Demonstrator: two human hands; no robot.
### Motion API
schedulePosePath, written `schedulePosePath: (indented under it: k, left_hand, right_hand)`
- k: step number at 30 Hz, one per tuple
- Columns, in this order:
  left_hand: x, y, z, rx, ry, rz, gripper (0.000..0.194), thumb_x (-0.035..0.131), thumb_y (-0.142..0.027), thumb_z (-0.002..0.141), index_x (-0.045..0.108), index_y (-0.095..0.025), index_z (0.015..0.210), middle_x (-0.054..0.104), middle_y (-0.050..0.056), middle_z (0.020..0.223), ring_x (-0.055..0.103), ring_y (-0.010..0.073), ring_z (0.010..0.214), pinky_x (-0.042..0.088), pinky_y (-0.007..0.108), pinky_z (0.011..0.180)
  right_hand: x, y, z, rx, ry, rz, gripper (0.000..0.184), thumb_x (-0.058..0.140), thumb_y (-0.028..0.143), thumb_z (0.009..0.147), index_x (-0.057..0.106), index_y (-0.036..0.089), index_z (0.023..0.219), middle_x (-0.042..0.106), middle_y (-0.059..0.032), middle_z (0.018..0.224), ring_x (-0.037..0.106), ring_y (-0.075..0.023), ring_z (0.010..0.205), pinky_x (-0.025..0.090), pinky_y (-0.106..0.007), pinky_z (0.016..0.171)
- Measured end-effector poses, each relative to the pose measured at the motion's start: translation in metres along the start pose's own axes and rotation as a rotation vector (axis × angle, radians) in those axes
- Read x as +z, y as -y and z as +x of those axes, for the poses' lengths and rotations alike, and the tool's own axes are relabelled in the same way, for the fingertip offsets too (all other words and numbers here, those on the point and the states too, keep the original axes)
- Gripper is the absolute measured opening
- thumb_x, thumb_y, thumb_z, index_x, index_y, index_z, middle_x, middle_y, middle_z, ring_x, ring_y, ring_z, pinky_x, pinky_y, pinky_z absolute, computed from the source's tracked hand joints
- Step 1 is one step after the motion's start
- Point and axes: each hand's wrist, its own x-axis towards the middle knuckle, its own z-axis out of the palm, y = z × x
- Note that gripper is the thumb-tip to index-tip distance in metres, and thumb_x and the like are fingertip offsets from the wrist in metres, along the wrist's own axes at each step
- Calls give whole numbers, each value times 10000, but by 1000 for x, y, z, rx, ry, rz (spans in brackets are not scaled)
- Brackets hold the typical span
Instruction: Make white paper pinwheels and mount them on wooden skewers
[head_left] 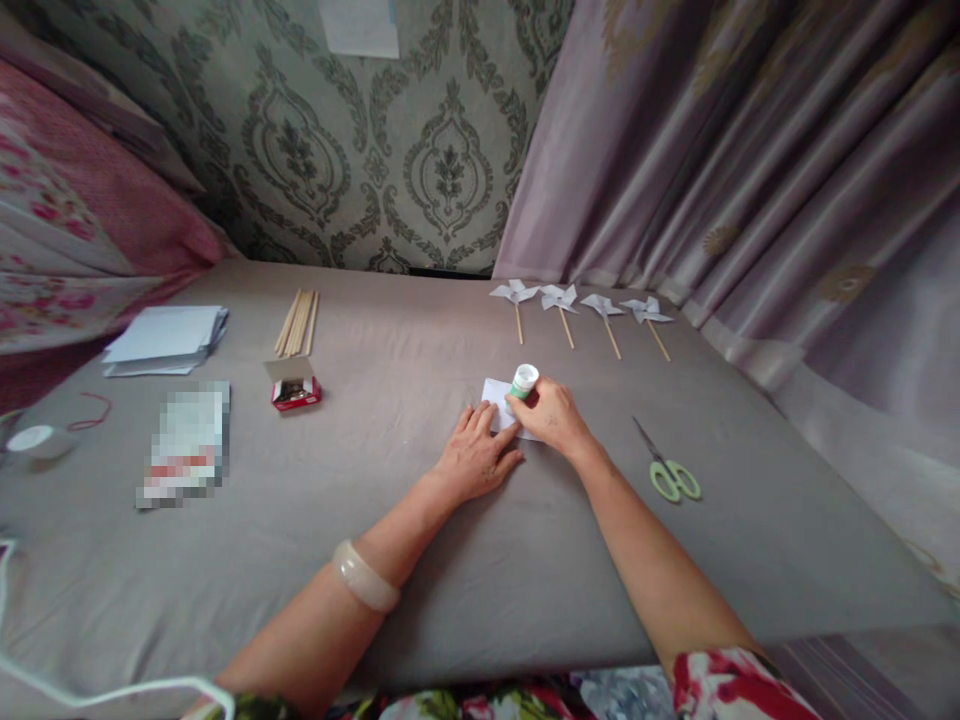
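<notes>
A small piece of white paper (495,392) lies on the grey cloth in front of me, partly covered by both hands. My left hand (480,455) rests flat on its near left edge, fingers spread. In my right hand (555,415) is a green and white glue stick (523,380), gripped by its barrel and held upright over the paper. The glue stick's lower end is hidden behind my fingers, so I cannot tell whether it touches the paper.
Paper pinwheels on sticks (562,300) lie at the back right. Green-handled scissors (667,475) are to the right. Leftward are wooden sticks (298,322), an open red box (295,392), a paper stack (165,338), a blurred packet (187,440) and a white roll (39,441).
</notes>
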Motion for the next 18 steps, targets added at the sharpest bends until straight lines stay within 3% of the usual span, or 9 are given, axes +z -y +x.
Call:
schedulePosePath:
  k: [18]
  left_hand:
    - [1,1,0,-12,-22,-40,481,380,-487,914,482,-256,1323,433,132,1386,310,306,1357,208,513,1114]
  right_hand:
    - [4,0,3,-50,-22,51,131,593,295,760,604,166,779,659,-74,738,609,-186,692,438,-273,669]
